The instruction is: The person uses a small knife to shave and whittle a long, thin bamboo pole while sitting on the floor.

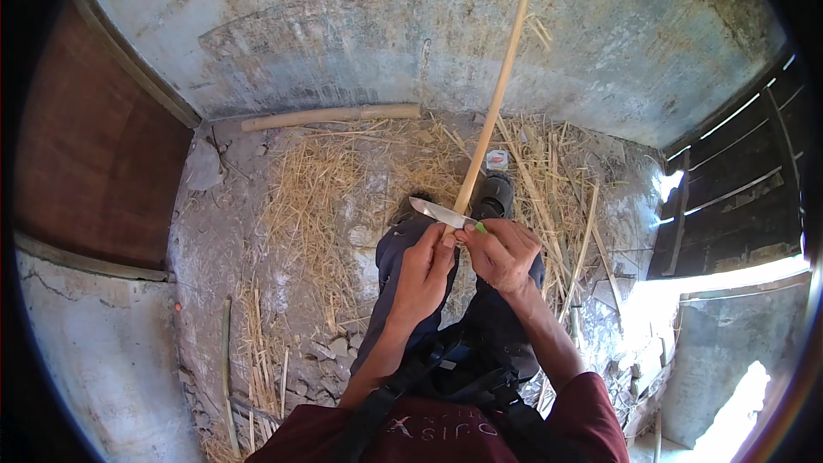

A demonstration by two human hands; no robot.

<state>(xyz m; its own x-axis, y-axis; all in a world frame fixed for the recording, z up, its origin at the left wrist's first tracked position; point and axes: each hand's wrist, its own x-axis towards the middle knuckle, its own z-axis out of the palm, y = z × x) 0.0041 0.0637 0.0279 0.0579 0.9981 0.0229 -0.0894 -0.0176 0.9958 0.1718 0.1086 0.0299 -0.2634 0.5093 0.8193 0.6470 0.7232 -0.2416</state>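
Observation:
My right hand [504, 259] is closed around the green handle of a knife [435, 210], whose blade points left across the near end of a long pale wooden stick [495, 111]. My left hand [423, 273] pinches that near end, just below the blade. From there the stick slants away and slightly right, its far end in front of the wall. Both hands are close together above my lap, thumbs near each other. The fingers partly hide the stick's tip and the knife handle.
Straw and shavings [313, 193] litter the floor around my shoes. A thick bamboo pole [334, 116] lies along the wall [360, 34]. Split strips [536, 180] and a small white packet [497, 159] are on the right. A brown door panel [99, 137] stands at left, dark slats [729, 189] at right.

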